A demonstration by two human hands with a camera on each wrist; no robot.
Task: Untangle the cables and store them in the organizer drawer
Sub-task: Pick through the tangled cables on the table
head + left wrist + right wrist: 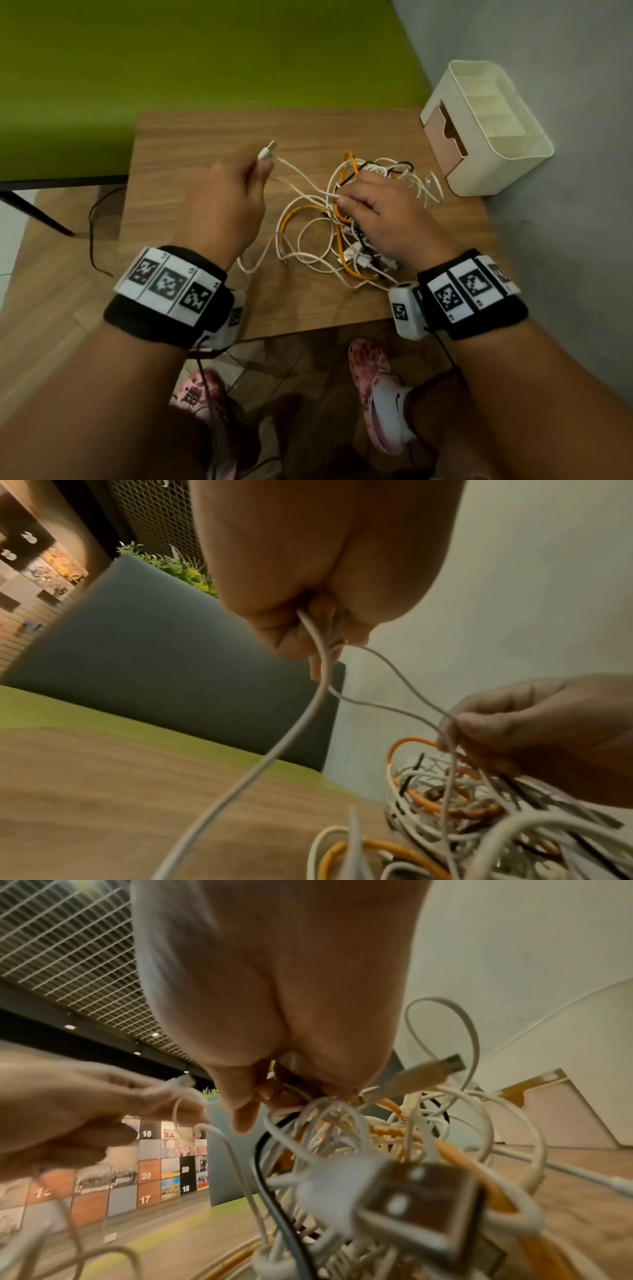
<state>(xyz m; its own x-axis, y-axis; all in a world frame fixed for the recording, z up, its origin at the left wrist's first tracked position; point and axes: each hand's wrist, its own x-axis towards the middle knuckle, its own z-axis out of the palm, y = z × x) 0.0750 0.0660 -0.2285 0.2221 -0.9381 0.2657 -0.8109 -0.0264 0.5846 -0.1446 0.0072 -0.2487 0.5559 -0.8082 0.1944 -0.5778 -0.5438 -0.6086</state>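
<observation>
- Head view: the left hand [226, 202] is pinching a thin white charging cable [298, 173] just behind its small silver-tipped plug [266, 150], holding that end raised above the wood-grain desk [191, 144], up and to the left of the pile.
- The right hand [387, 212] is sitting on the tangled heap of white, orange and black cables [329, 240] at the middle of the desk, its fingers [346, 202] clenched around a bundle of strands, the same white cable among them.
- The free stretch of cable is running roughly left to right between the two hands, so the pull that frees it looks to be leftward, away from the heap; the left hand is the nearer one to the loose end.
- The cream plastic organizer [513, 150] with its pink drawer [442, 137] is standing at the far right corner, well apart from the heap and nearer the right hand; the drawer seems closed.
- Left wrist view: the left hand's fingers [274, 631] are gripping the white cable, with strands trailing down to the desk and across to the right hand [534, 729].
- Right wrist view: the right hand's fingers [240, 1096] are closing on several strands atop the heap, an orange-bodied USB plug [411, 1083] jutting out beside them.
</observation>
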